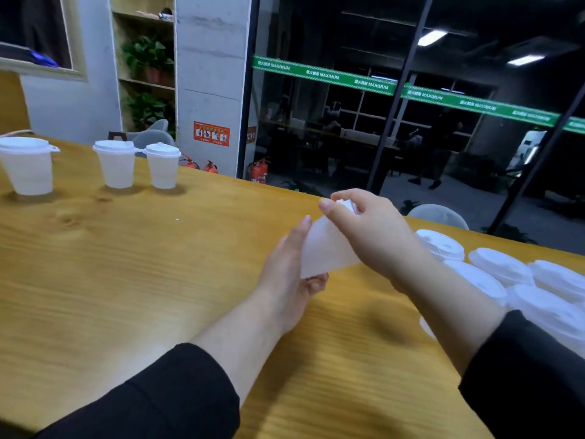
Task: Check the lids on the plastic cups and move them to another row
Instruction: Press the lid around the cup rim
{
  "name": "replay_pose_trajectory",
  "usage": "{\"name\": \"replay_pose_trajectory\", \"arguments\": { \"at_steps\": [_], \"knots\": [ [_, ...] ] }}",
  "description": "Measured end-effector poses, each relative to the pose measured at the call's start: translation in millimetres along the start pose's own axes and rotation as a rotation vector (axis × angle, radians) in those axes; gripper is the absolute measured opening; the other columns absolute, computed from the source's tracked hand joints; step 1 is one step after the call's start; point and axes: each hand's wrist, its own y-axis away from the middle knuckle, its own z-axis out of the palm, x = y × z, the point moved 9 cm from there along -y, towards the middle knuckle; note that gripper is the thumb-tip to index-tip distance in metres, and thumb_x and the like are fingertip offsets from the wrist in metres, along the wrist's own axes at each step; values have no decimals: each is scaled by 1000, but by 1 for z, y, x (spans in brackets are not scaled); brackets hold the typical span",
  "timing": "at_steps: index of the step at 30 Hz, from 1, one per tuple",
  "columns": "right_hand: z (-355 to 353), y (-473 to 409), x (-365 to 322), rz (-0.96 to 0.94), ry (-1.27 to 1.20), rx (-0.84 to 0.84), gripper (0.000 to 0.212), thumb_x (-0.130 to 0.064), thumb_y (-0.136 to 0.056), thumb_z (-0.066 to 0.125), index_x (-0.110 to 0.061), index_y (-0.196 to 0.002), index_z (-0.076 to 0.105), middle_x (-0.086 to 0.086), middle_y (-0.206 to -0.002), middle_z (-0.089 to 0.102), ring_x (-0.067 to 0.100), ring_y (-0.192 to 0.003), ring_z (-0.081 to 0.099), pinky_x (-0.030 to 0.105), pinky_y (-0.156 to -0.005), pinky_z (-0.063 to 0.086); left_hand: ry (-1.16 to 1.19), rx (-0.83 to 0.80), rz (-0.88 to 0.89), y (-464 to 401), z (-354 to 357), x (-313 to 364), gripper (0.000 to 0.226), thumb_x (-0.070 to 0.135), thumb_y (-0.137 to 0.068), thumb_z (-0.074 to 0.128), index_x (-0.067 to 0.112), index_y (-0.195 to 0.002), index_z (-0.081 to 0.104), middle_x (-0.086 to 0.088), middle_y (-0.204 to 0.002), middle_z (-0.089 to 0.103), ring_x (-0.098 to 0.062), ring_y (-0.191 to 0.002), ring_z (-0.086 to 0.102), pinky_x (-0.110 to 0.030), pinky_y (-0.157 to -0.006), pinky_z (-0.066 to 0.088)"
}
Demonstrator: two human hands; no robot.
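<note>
A translucent white plastic cup (326, 248) is held tilted above the wooden table (126, 264), near its middle. My left hand (289, 264) grips the cup's lower part from the left and below. My right hand (370, 229) curls over the cup's lidded top, hiding most of the lid. Three lidded cups stand upright in a row at the far left: a large one (27, 164), a middle one (115, 163) and a smaller one (162, 164). Several more lidded cups (500, 264) crowd the table's right side, partly behind my right forearm.
The table's far edge runs diagonally from the upper middle to the right. Behind it stand grey chairs (438, 215), a concrete pillar (210, 74), fire extinguishers (258, 171) and a dark glass wall. A shelf with plants (147, 58) is at the back left.
</note>
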Motion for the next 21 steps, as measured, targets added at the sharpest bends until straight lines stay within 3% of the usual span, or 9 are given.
{"name": "replay_pose_trajectory", "arguments": {
  "at_steps": [3,5,6,8,11,14,16,18,21],
  "knots": [
    [5,5,-15,-119,57,-269,84,-80,-79,50,-44,-154,36,-22,-153,41,-3,-138,39,26,-101,38,27,-167,-163,4,10,-8,49,58,-98,57,15,-116,73,-8,-82,62,-15,-54,52,-18,-37,34],
    [4,13,-21,-215,76,-342,80,-75,-78,58,-48,-150,39,-29,-147,44,-11,-134,41,23,-106,39,22,-267,-257,11,18,-13,44,55,-98,54,19,-95,80,-9,-76,60,-14,-51,49,-15,-34,33],
    [2,15,-21,-246,95,-308,73,-70,-81,62,-48,-147,42,-29,-140,48,-12,-128,45,21,-102,40,16,-271,-260,12,20,-13,44,54,-98,54,19,-91,80,-8,-75,60,-14,-51,49,-15,-35,33],
    [-2,15,-14,-250,131,-148,58,-58,-86,63,-45,-141,48,-24,-123,54,-11,-104,54,17,-83,42,14,-214,-200,9,19,-10,44,56,-97,58,18,-104,79,-6,-76,63,-15,-54,53,-18,-37,35],
    [0,12,-2,-124,49,38,46,-49,-91,59,-39,-136,53,-16,-98,56,-3,-78,53,19,-62,34,10,-35,-21,3,7,0,45,55,-93,67,15,-113,73,-2,-78,67,-18,-59,56,-25,-48,38],
    [0,4,6,12,-76,41,55,-58,-92,59,-35,-142,49,-9,-130,60,3,-104,58,21,-68,39,-18,38,97,1,-2,12,50,56,-91,69,15,-119,70,-1,-84,70,-19,-70,59,-29,-58,43],
    [4,4,-1,-51,-77,-77,82,-76,-81,56,-40,-152,36,-19,-146,45,-1,-129,44,17,-82,37,27,-10,-10,1,0,7,48,57,-94,66,17,-118,73,-3,-89,69,-19,-68,59,-24,-50,42],
    [9,11,-10,-139,-48,-203,97,-80,-69,58,-47,-155,26,-29,-140,35,-15,-126,33,12,-89,34,55,-121,-184,6,9,-6,42,54,-98,59,17,-103,77,-6,-83,67,-16,-60,56,-18,-38,37],
    [6,15,-12,-237,55,-188,81,-76,-72,62,-56,-145,34,-41,-132,41,-31,-113,34,9,-91,35,35,-178,-280,10,15,-15,45,52,-99,54,19,-83,80,-8,-75,63,-15,-51,53,-16,-35,35]
  ]
}}
